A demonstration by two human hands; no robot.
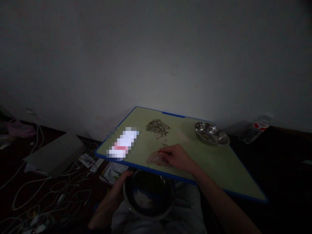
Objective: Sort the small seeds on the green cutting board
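My left hand (120, 183) grips the left rim of a round metal bowl (128, 206), held below the table's front edge over my lap. The bowl's inside is dark, so its contents are hard to make out. My right hand (176, 157) is closed on a clear protractor (153, 158) with red markings, close to the tabletop near the front edge. Beyond it lies a spread pile of small dark and pale grains (158, 127), with a few strays trailing toward my right hand. A faint pale patch of small bits (183, 136) lies to the pile's right.
The low pale green table (212, 169) has a blue rim. A second metal bowl (212, 134) stands at its right back. On the left lies a bright, pixelated phone-like screen (123, 144). Tangled white cables (58, 191) and a box (56, 154) are on the floor at left.
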